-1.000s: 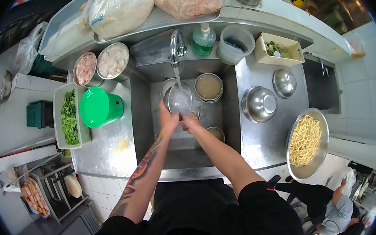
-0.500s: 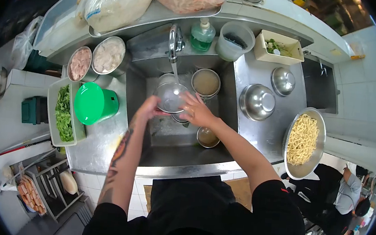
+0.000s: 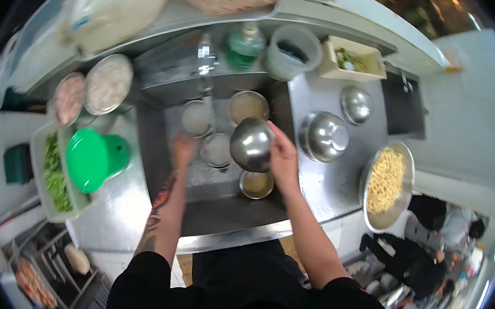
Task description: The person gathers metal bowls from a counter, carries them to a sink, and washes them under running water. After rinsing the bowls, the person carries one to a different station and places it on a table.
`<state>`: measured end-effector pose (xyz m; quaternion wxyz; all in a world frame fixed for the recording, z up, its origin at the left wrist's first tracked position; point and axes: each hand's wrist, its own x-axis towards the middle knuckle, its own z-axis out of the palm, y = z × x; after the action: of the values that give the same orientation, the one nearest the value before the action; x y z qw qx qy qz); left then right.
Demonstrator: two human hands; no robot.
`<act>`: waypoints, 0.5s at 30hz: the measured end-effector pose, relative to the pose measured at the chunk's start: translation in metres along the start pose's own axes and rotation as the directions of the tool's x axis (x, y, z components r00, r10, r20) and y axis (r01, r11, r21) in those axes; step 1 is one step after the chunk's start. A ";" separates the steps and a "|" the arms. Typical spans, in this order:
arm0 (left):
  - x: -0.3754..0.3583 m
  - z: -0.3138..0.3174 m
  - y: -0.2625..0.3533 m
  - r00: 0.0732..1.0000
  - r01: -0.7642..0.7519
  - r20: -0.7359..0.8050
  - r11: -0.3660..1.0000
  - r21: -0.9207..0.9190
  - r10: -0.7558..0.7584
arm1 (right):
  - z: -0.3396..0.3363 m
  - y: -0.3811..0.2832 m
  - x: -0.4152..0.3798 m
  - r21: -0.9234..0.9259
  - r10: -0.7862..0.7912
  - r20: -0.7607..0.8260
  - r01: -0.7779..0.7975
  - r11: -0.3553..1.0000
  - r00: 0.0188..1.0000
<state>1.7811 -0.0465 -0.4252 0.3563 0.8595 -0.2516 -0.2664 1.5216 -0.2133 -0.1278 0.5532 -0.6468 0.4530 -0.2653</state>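
My right hand (image 3: 282, 157) grips a shiny metal bowl (image 3: 251, 145) by its right edge, over the sink (image 3: 213, 210). The bowl is tipped, and its rounded outside faces up. My left hand (image 3: 183, 147) is at the sink's left side, blurred, just below a water-filled container (image 3: 197, 118) under the faucet (image 3: 207, 57); its fingers are too smeared to read. Another bowl of water (image 3: 216, 150) lies between my hands. A container of cloudy liquid (image 3: 248, 108) stands behind the held bowl, and a smaller one (image 3: 256, 184) is below it.
Right of the sink are two upturned metal bowls (image 3: 324, 137) and a bowl of noodles (image 3: 386, 181). On the left stand a green container (image 3: 87, 160), a tub of greens (image 3: 57, 173) and tins of meat (image 3: 109, 85). Soap (image 3: 245, 48) sits behind. People (image 3: 409, 263) are at lower right.
The bowl has left the faucet stream, moved right and been turned over in my right hand. My left hand has let go of it. The view has shifted.
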 end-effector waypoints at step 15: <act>0.010 -0.089 0.145 0.936 -0.230 -0.163 0.891 0.391 0.313 | -0.019 -0.015 0.026 -0.402 -0.511 -0.014 0.464 0.790 0.859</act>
<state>1.8101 -0.0997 -0.2660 0.2497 0.8910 -0.3736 -0.0646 1.5220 -0.2457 -0.1129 0.2993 -0.8199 0.3463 -0.3438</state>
